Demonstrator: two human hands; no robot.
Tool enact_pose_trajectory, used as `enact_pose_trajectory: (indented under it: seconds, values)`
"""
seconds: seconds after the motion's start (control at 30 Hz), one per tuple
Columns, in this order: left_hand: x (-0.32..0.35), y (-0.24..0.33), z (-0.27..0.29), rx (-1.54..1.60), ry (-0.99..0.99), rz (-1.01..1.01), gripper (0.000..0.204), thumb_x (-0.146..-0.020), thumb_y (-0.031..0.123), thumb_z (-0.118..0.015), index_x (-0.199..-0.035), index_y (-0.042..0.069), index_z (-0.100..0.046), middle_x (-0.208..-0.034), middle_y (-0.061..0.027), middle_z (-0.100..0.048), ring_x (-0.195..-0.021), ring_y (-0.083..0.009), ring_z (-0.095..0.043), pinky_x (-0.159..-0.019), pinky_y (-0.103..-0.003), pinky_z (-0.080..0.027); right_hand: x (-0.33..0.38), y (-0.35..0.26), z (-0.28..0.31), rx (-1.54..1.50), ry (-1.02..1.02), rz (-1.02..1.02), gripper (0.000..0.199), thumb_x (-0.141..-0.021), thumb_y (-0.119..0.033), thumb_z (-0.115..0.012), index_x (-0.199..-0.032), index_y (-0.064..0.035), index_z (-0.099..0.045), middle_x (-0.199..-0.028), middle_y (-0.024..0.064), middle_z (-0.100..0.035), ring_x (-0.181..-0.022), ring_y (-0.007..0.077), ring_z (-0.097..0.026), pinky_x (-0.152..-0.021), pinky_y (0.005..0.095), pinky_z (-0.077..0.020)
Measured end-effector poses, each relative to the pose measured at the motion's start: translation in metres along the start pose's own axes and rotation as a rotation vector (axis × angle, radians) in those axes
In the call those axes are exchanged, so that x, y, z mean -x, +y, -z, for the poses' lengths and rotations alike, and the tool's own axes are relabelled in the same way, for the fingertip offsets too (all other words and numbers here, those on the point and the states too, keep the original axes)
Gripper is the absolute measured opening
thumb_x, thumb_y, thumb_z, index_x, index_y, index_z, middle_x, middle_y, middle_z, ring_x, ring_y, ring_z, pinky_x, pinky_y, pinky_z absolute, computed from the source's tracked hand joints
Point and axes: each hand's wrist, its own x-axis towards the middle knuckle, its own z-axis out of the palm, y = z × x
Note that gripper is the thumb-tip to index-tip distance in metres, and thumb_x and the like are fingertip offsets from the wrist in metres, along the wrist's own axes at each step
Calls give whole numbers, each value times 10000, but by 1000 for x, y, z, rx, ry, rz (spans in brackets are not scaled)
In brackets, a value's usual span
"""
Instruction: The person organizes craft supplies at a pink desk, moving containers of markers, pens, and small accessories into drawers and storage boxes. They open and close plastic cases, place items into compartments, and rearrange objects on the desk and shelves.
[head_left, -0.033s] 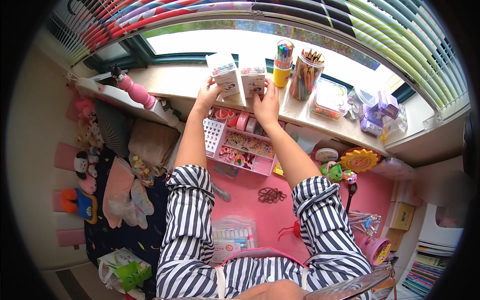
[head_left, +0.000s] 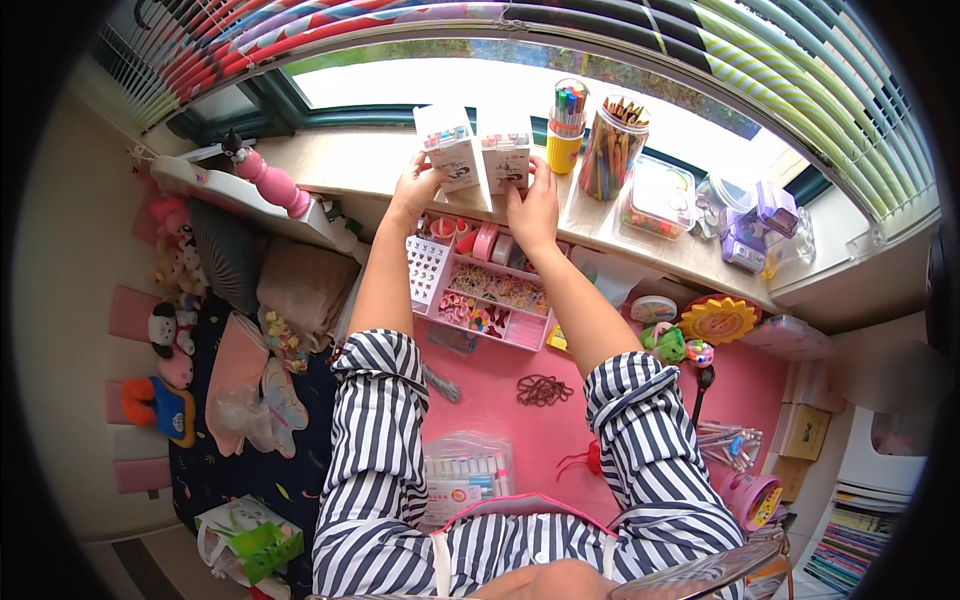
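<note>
Two white marker boxes stand side by side on the windowsill, with coloured caps showing through their upper parts. My left hand [head_left: 421,187] grips the left box [head_left: 455,160] along its left side, fingers wrapped round the edge. Against the lower right of the right box [head_left: 505,165] my right hand [head_left: 533,205] is closed, thumb toward its front. A narrow gap parts the two boxes. Just right of them are a yellow-based cup of pens [head_left: 563,145] and a tall clear jar of coloured pencils [head_left: 612,150].
Below the sill, a pink compartment organizer [head_left: 537,330] holds beads and tape rolls on the pink desk [head_left: 480,395]. A brown cord [head_left: 544,390] and a marker pack [head_left: 465,480] lie nearer me. Further right on the sill are a clear box [head_left: 660,197] and purple containers [head_left: 745,240].
</note>
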Motion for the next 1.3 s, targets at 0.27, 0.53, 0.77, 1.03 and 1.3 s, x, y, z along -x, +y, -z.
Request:
enact_pose_trajectory:
  seconds: [0.27, 0.53, 0.77, 1.03, 1.3]
  values:
    - [2, -26, -33, -210, 103, -255, 455, -854, 125, -621, -1265, 23, -454, -1140, -147, -615, -1023, -204, -603, -864, -307, -467, 1, 2, -11, -293, -51, -104, 595, -784, 2, -594, -1312, 30, -320, -1196, 232, -492, -1078, 325, -557, -908, 382, -455]
    - [-29, -24, -55, -417, 252, -257, 443, -845, 33, -571, -1263, 108, -446, -1049, -132, -660, -946, -266, -650, -828, -369, -490, -7, 14, -22, -481, -147, -107, 823, -739, 60, -574, -1411, 71, -98, -1386, 262, -277, -1214, 353, -467, -1018, 388, -405]
    - [-10, -25, -98, -404, 410, -452, 883, -752, 93, -677, -1438, 28, -124, -1338, -313, -326, -1253, -458, -356, -1039, -468, -338, 6, 25, -20, -472, -127, -33, 829, -690, -86, -643, -1385, 56, -214, -1341, 254, -333, -1287, 356, -353, -1049, 388, -340]
    - [-15, -31, -74, -395, 323, -390, 953, -756, 153, -716, -1456, 1, -86, -1419, -308, -238, -1309, -433, -308, -1070, -433, -318, 0, 21, -23, -509, -279, -154, 693, -712, 3, -570, -1339, 55, -280, -1358, 232, -353, -1319, 313, -350, -1079, 372, -324]
    - [71, -41, -66, -449, 249, -414, 849, -804, 170, -681, -1439, -24, -152, -1439, -282, -228, -1321, -386, -307, -1077, -428, -303, 18, 30, 4, -188, -121, -53, 557, -754, -103, -594, -1274, 27, -443, -1415, 295, -303, -1260, 379, -425, -1023, 368, -392]
